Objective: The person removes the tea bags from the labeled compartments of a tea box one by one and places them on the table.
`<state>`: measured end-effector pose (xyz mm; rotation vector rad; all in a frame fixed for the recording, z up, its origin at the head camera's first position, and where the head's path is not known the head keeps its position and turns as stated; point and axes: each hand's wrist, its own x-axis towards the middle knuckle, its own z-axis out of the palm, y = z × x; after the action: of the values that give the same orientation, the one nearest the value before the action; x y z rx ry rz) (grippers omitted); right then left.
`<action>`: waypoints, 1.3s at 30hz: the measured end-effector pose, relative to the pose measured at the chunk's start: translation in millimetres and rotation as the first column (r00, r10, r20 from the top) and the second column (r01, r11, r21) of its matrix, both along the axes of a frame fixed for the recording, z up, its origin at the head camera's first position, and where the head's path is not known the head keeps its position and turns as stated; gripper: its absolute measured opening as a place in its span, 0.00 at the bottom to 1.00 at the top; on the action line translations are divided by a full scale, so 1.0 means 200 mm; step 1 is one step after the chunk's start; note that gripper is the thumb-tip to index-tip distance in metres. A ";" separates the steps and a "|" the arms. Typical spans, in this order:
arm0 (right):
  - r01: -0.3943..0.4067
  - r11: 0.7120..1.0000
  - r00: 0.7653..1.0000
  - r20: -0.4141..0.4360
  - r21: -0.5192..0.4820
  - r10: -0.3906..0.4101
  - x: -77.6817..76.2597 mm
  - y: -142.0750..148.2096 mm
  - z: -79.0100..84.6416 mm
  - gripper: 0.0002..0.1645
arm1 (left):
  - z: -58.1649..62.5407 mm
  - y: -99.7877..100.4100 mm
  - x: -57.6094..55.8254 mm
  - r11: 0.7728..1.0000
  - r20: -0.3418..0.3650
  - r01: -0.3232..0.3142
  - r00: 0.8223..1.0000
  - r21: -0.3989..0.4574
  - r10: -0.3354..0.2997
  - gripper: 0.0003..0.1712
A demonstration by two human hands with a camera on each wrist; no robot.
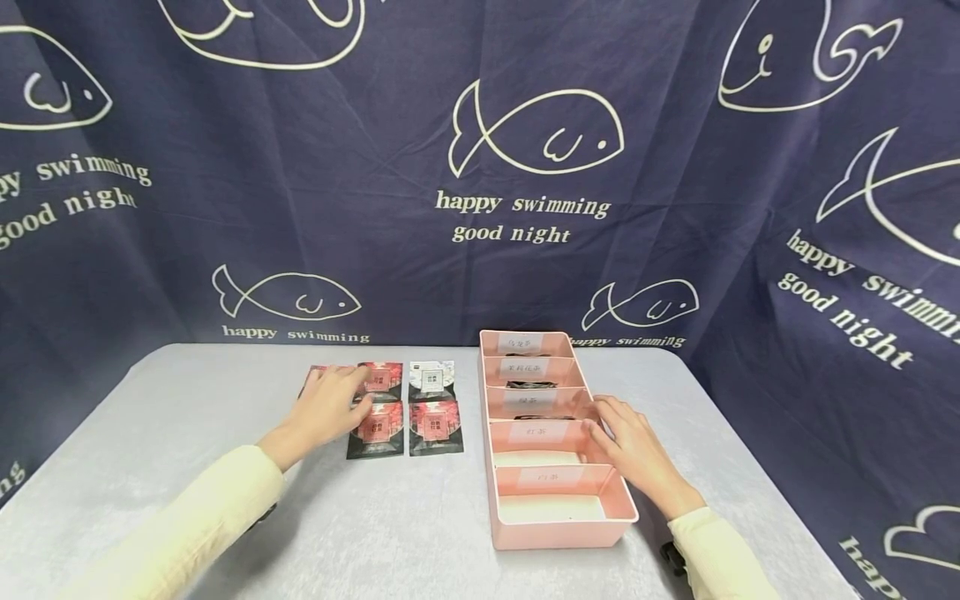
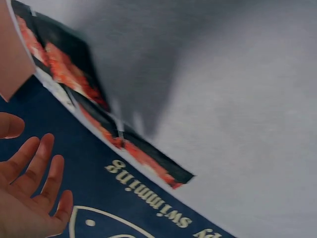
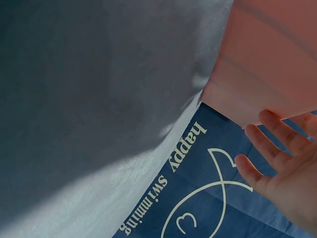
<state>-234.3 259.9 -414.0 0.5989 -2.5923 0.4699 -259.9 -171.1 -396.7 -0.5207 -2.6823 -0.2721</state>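
My left hand [image 1: 322,408] reaches over the left side of a group of flat tea packets, its fingers loosely spread. Under it, a red-and-black packet [image 1: 377,432] and another red one [image 1: 384,380] lie partly covered, and a further packet is mostly hidden behind the fingers. To their right lie a white-and-black packet [image 1: 432,379] and a red-and-black one [image 1: 437,427]. My right hand [image 1: 637,442] rests at the right rim of a pink divided box [image 1: 558,533], thumb over the rim. In the right wrist view its fingers [image 3: 275,134] look relaxed against the outer wall.
Labelled dividers [image 1: 536,432] split the box into several compartments; dark packet edges [image 1: 531,385] show in the rear ones. A grey cloth covers the table [image 1: 420,517]. Behind it and at the sides hangs a navy curtain [image 1: 405,208] printed with white fish.
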 end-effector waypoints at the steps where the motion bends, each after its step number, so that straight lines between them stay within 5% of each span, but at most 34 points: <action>1: 0.000 1.000 1.000 0.000 -0.001 0.000 0.00 0.00 0.00 0.18 | 0.01 0.01 0.00 1.000 -0.010 0.010 1.000 0.000 -0.010 0.17; 17: 0.008 1.000 1.000 0.009 -0.003 -0.008 0.00 0.00 0.00 0.18 | 0.05 0.33 0.06 0.977 -0.095 0.213 0.972 -0.028 -0.214 0.14; 25: 0.004 1.000 1.000 0.002 -0.005 -0.004 0.01 0.00 0.00 0.17 | 0.05 0.48 0.07 0.944 -0.124 0.331 0.936 -0.011 -0.330 0.13; 32: 0.004 1.000 1.000 -0.004 -0.006 -0.004 0.01 0.00 0.00 0.16 | 0.04 0.61 0.06 0.926 -0.135 0.374 0.916 -0.055 -0.379 0.14; 39: -0.001 1.000 1.000 -0.013 -0.002 0.001 0.01 -0.01 0.00 0.16 | 0.04 0.71 0.04 0.922 -0.118 0.370 0.916 -0.110 -0.382 0.19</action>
<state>-233.0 258.4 -414.1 0.6010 -2.5786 0.4672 -251.0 -29.6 -389.5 -1.0480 -2.4509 -0.2171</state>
